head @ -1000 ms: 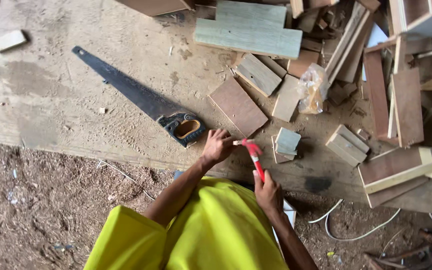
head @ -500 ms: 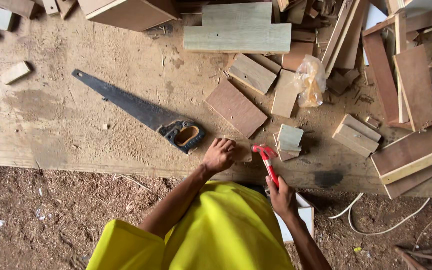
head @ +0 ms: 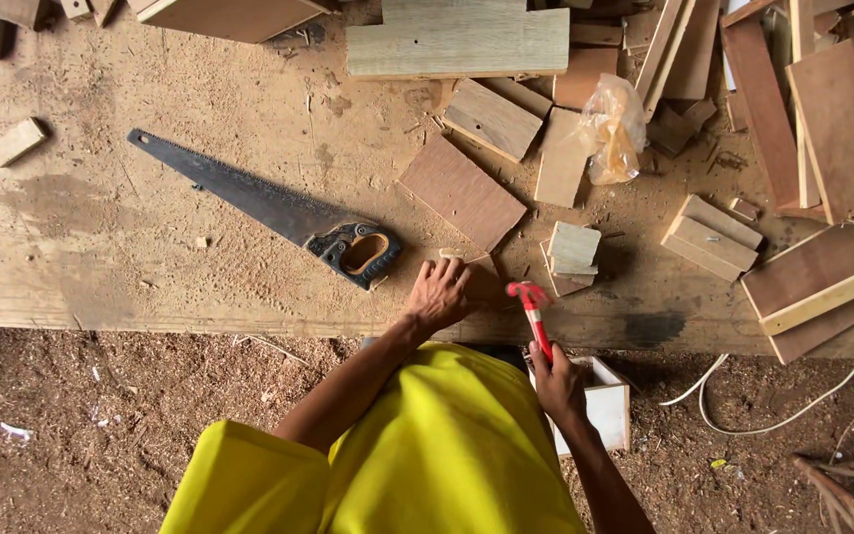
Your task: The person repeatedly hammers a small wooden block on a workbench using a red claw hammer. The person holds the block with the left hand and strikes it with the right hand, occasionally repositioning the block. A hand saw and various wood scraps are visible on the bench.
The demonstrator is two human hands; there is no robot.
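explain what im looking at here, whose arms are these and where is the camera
The camera sits on a person's head and looks straight down, so the yellow shirt and both bare arms belong to the wearer. There is no machine. The left hand rests on a small brown wooden piece at the edge of the sawdust-covered wooden workbench. The right hand holds a red-handled hammer raised over that edge. Beside the left hand lies a black-handled hand saw. Wood offcuts, a crumpled clear plastic bag and a small white open box lie nearby.
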